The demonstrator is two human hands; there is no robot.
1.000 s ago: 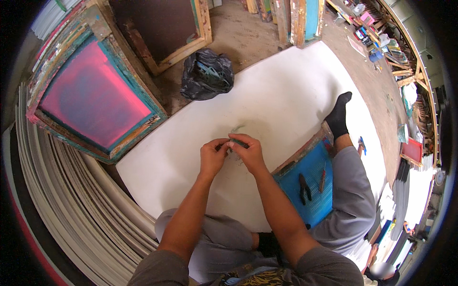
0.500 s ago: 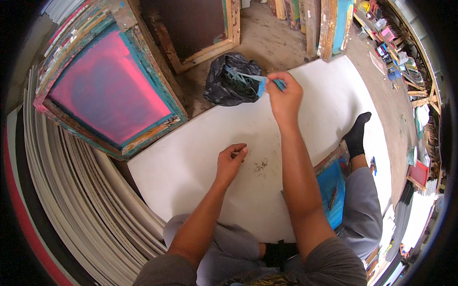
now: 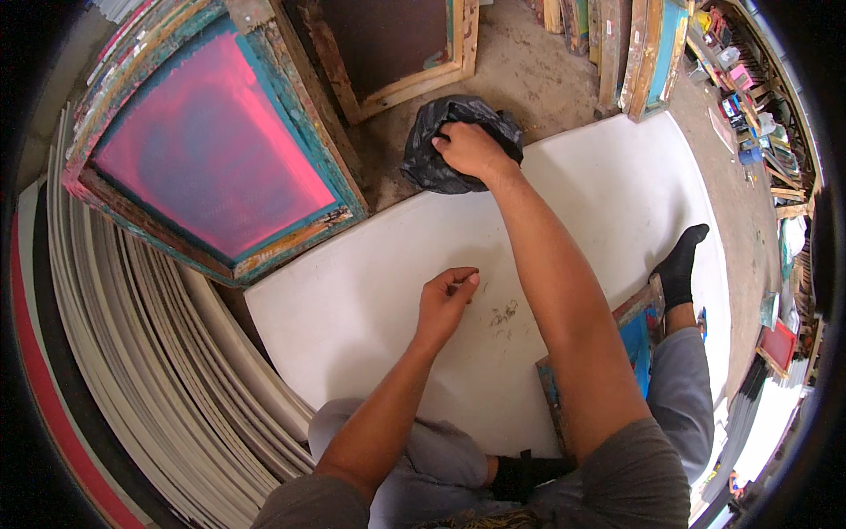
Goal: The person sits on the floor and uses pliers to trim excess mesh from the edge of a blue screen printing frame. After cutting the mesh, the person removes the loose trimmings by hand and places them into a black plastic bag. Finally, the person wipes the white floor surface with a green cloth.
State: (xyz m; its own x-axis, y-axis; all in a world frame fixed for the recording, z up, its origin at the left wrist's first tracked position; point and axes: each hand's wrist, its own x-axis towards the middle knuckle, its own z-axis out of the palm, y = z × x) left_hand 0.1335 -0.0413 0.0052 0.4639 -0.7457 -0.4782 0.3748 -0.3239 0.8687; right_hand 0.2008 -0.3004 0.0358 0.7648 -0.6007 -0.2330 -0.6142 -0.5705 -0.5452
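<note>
holds the left hand (image 3: pixel 445 304) over the white board (image 3: pixel 370 304), well inside its far edge, thumb near the forefinger; cannot tell whether pinching anything. leaves dark scraps (image 3: pixel 503 314) just rightward. has moved the right hand (image 3: pixel 476 154), seen gripping a blue strip half a second ago, into the black bag (image 3: pixel 425 160) at that far edge, bringing the work there; cannot tell its hidden fingers' grip.

Most fingers of the right hand (image 3: pixel 478 152) are concealed in the black bag (image 3: pixel 425 169); grip unverifiable. Any item in the left hand (image 3: pixel 443 304) is indiscernible. The right forearm (image 3: pixel 568 291) obscures part of the blue screen (image 3: pixel 636 348). Dark scraps (image 3: pixel 504 313) are too small to identify. The upper edge crops the brown panel (image 3: pixel 397 40).
</note>
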